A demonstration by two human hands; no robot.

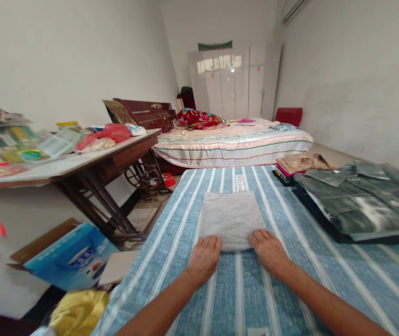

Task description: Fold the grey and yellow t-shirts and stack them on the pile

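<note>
A light grey garment (232, 219), folded into a flat rectangle, lies on a blue-and-white striped cloth (171, 247). At its near left corner, my left hand (205, 254) has its fingers curled over the fabric edge. My right hand (267, 249) grips the near right corner in the same way. The thumbs are mostly hidden under or behind the fingers. To the right lies a stack of folded clothes topped by a dark green-grey denim jacket (364, 198). Behind that sits a smaller folded pile with a brown patterned piece (304, 162) on top.
A cluttered table (62, 170) with an iron treadle base stands at the left. Beneath it are a blue printed carton (75, 256) and a yellow cloth (80, 310). Beyond the striped surface is a bed (234, 149) with a red floral bundle (197, 119); a white wardrobe (232, 86) stands behind.
</note>
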